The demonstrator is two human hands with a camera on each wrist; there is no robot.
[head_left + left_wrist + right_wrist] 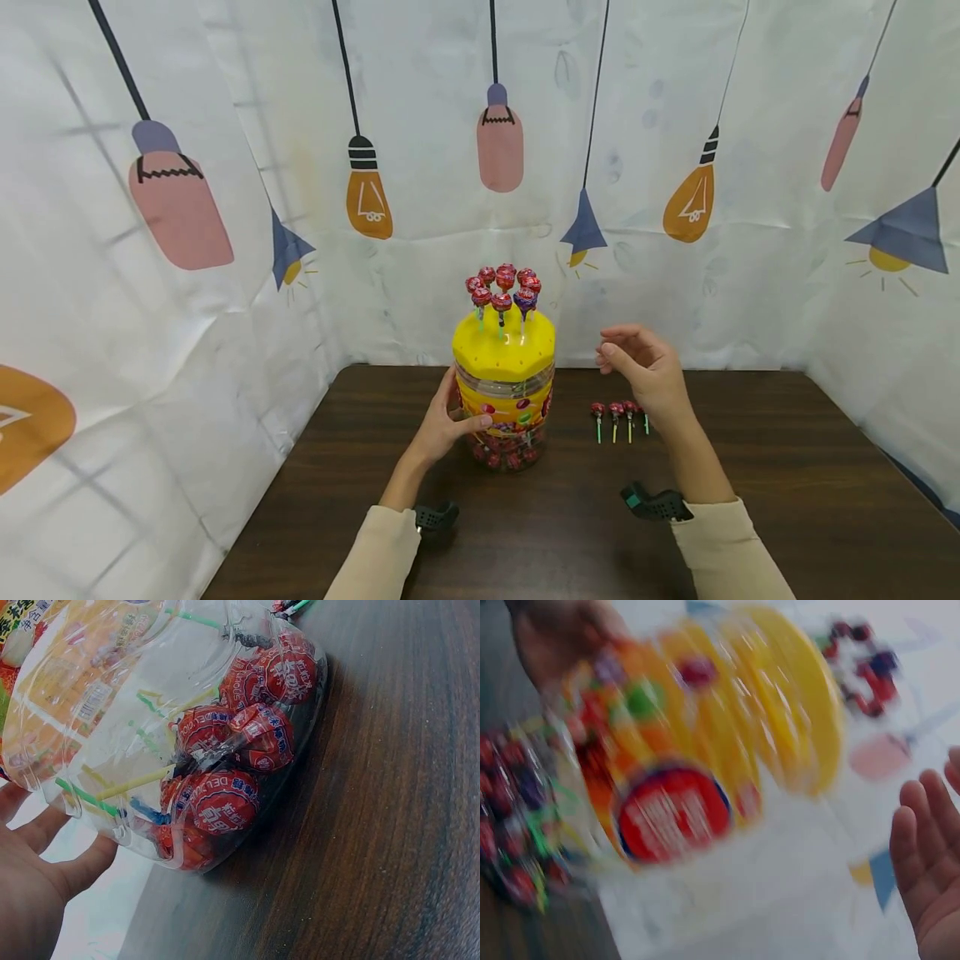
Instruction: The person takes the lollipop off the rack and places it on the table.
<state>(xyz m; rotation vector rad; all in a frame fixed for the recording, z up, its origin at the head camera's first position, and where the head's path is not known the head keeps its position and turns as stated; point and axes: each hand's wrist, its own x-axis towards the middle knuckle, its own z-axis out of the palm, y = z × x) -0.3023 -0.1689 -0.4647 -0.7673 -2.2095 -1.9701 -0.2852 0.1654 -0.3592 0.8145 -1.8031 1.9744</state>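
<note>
A clear plastic jar [512, 454] with a yellow label and yellow lid [495, 354] stands upright on the table. Wrapped lollipops [505, 279] rise from holes in the lid, mostly red, one purple. Through the jar's lower wall, more red lollipops [225, 802] show inside. My left hand [441, 429] holds the jar's left side, thumb across the label. To the right of the jar, my right hand [645, 375] hovers with loosely bent fingers and nothing visible in it. Below it several lollipops [616, 412] lie in a row, the rightmost partly hidden by the hand.
The dark wooden table [555, 533] ends at a white curtain [435, 275] printed with hanging lamps. Another curtain panel stands along the left side. Each wrist carries a dark strap [656, 503]. The right wrist view is blurred.
</note>
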